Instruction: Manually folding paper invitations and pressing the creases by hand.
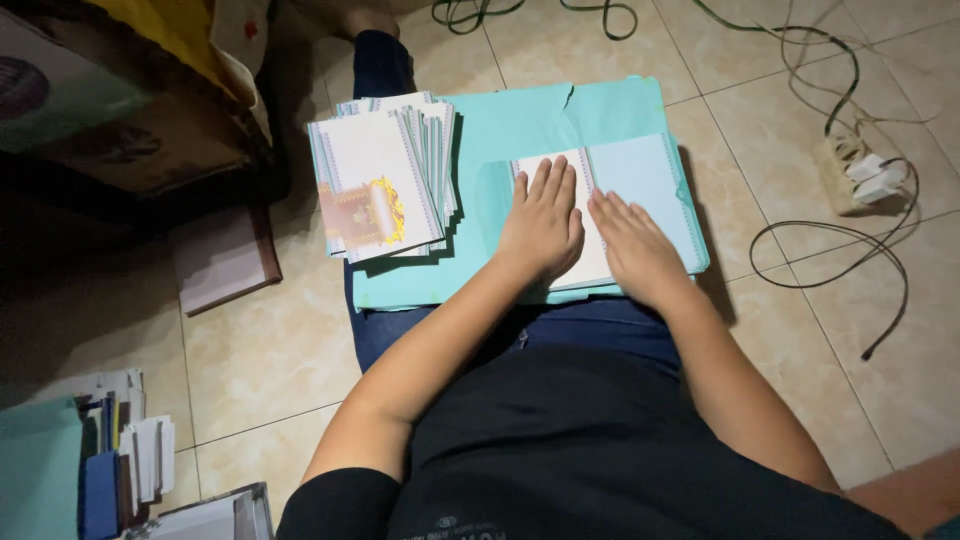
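Closest to the camera it's just the dark shirt and jeans of the person sitting on the tiled floor point(270, 350), with both forearms reaching out over the lap. The left hand point(542, 222) is flat, fingers together, palm pressing down on a folded white card point(592, 262) with a patterned border strip. The right hand point(634, 245) is right beside it, also flat and released, lying across the card's pale blue half. Neither is gripping anything, just pressing. The card sits on a teal sheet point(500, 140) spread over the lap, torn at its far edge. Left of the hands on that same sheet is a stack of cards point(380, 175) with a gold and maroon emblem. Further out, a power strip point(858, 172) with cables on the right.
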